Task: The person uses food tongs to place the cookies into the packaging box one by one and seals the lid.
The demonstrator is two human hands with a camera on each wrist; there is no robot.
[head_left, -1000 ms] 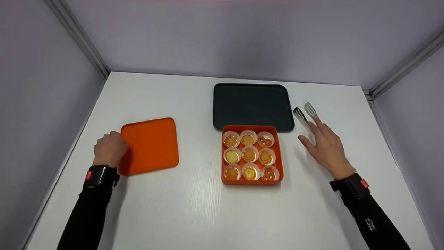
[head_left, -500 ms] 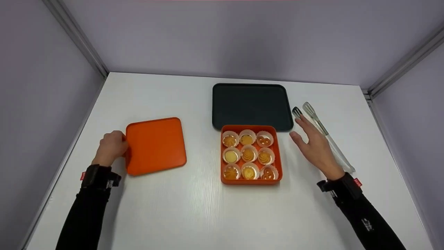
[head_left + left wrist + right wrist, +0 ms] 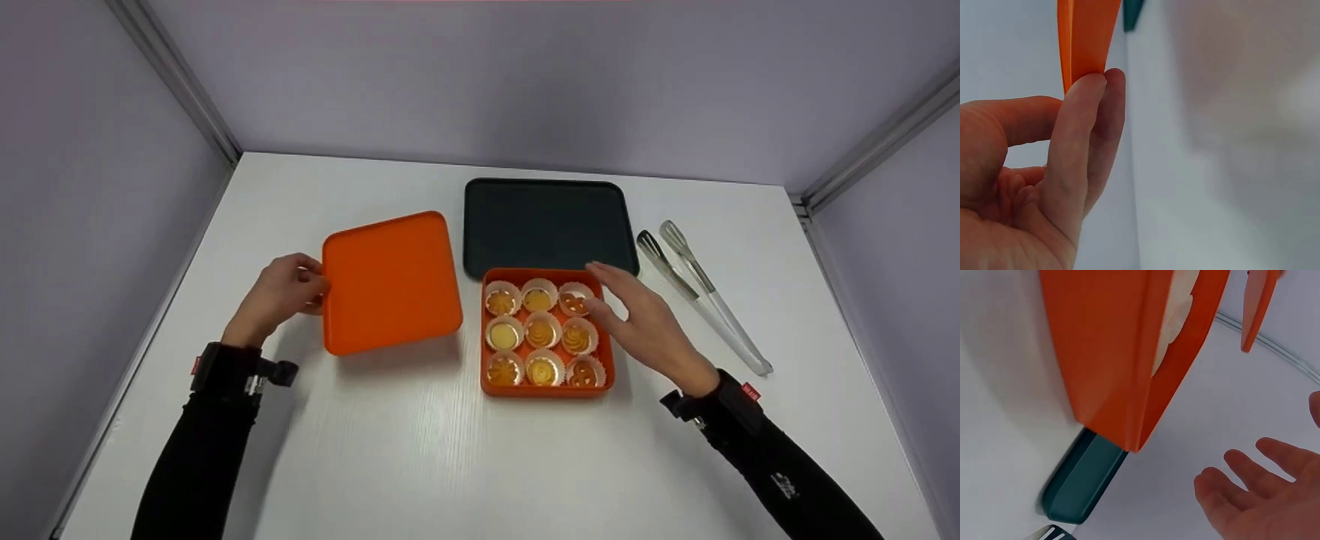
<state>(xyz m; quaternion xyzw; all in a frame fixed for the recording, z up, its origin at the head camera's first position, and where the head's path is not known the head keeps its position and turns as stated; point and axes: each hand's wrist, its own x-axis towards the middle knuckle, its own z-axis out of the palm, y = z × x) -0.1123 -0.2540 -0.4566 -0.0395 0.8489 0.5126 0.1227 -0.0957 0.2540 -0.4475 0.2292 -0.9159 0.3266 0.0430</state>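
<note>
My left hand (image 3: 279,294) pinches the left edge of a flat orange lid (image 3: 394,285), which is lifted off the table and casts a shadow below. In the left wrist view, thumb and fingers (image 3: 1075,135) meet at the lid's rim. An orange box (image 3: 546,391) stands right of the lid, holding several small pastries in pale paper cups (image 3: 542,331) set in rows. Over the box's right side hovers my right hand (image 3: 649,326), fingers extended and holding nothing. In the right wrist view its fingers (image 3: 1258,475) lie apart from the box wall (image 3: 1100,343).
A dark green tray (image 3: 546,225) lies flat behind the box, whose back edge meets its front. Metal tongs (image 3: 705,296) rest on the table to the right. Walls (image 3: 525,82) enclose the white table (image 3: 375,457) at the back and sides.
The left hand has raised the lid from the table and carried it rightward toward the box. My right hand has moved left from above the tongs to the box's right edge.
</note>
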